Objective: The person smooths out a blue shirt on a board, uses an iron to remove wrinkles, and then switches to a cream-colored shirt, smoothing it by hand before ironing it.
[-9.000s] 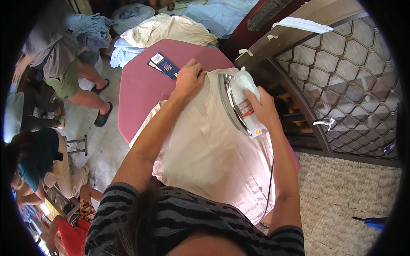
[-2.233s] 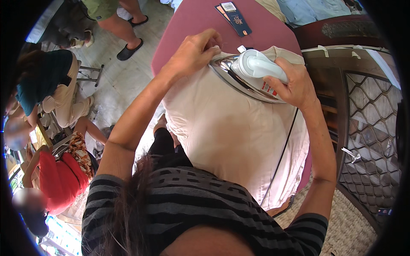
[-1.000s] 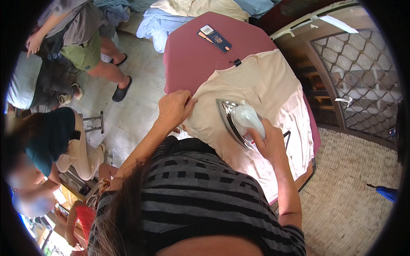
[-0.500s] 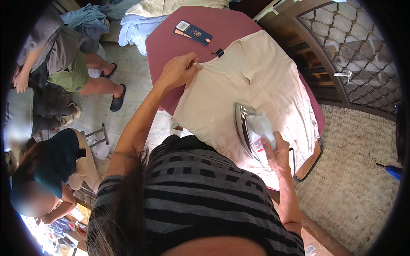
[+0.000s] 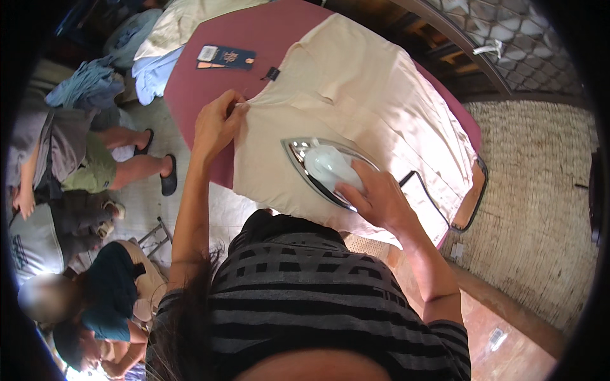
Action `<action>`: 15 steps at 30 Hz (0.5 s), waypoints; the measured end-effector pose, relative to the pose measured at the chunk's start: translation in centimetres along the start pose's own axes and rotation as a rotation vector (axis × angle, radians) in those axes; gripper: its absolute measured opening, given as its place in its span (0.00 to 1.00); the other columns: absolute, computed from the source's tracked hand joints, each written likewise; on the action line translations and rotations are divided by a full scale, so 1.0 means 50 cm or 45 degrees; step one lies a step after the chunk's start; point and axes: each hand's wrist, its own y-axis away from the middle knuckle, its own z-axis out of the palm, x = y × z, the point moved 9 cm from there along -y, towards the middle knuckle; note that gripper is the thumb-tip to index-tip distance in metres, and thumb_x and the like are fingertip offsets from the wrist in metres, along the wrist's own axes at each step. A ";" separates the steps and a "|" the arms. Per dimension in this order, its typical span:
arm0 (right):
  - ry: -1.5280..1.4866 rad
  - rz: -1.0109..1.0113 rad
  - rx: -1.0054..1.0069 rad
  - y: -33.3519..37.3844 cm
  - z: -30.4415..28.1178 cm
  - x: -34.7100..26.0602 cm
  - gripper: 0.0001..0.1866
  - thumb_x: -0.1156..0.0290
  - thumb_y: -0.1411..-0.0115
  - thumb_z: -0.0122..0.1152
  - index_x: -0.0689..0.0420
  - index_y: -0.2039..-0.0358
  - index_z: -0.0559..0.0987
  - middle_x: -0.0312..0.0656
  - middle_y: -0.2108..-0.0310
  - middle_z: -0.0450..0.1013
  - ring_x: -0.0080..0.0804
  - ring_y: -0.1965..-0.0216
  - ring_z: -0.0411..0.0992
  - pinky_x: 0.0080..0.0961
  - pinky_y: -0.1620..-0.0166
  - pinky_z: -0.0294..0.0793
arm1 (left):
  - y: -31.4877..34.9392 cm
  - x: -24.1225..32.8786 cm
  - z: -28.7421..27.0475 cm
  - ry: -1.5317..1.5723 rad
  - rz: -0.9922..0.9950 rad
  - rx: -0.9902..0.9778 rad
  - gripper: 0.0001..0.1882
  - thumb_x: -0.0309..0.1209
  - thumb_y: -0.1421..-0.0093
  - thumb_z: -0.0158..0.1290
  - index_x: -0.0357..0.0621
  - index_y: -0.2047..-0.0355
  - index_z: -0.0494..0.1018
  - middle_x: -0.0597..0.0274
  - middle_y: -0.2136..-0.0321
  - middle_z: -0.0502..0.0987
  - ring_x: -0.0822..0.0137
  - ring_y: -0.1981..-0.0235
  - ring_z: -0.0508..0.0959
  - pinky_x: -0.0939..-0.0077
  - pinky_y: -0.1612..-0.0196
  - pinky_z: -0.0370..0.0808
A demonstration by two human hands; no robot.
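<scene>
A cream top (image 5: 375,82) lies spread over a maroon padded ironing board (image 5: 267,25). My right hand (image 5: 381,197) is closed round the handle of a white iron (image 5: 330,168) with a shiny metal base. The iron rests on the lower part of the top, its tip pointing up and left. At the top's left edge, my left hand (image 5: 218,124) pinches the cloth between thumb and fingers. A dark hang tag (image 5: 227,58) lies flat on the board, close to a small black label (image 5: 272,73) at the neckline.
A black cord (image 5: 419,184) loops right of the iron. Pale blue cloth (image 5: 151,76) hangs beyond the board's left side. Other people work at left, one in a teal shirt (image 5: 111,282). A brown metal grille door (image 5: 527,44) stands at far right.
The iron has slid left across the top in my right hand, and its tip has turned further left. My left hand still pinches the edge. The whole view has shifted.
</scene>
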 end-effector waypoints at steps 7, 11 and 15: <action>-0.319 0.600 0.334 0.271 -0.111 0.279 0.18 0.56 0.35 0.62 0.60 0.57 0.78 0.41 0.74 0.78 0.24 0.71 0.75 0.29 0.65 0.74 | -0.002 0.035 0.036 -0.097 0.174 0.099 0.10 0.38 0.36 0.53 0.45 0.62 0.74 0.54 0.75 0.76 0.58 0.73 0.77 0.64 0.66 0.71; -0.646 0.881 0.669 0.436 -0.217 0.419 0.16 0.55 0.32 0.59 0.57 0.61 0.77 0.29 0.85 0.65 0.16 0.86 0.62 0.21 0.83 0.60 | 0.006 0.019 0.026 -0.175 0.103 0.073 0.12 0.37 0.38 0.57 0.43 0.61 0.75 0.58 0.73 0.74 0.68 0.72 0.72 0.73 0.65 0.70; -0.568 0.974 0.999 0.576 -0.322 0.568 0.17 0.55 0.31 0.57 0.59 0.63 0.75 0.29 0.88 0.61 0.16 0.89 0.57 0.21 0.86 0.55 | 0.001 0.005 0.048 -0.185 0.097 0.117 0.14 0.39 0.38 0.60 0.39 0.64 0.75 0.62 0.73 0.75 0.71 0.72 0.70 0.75 0.65 0.70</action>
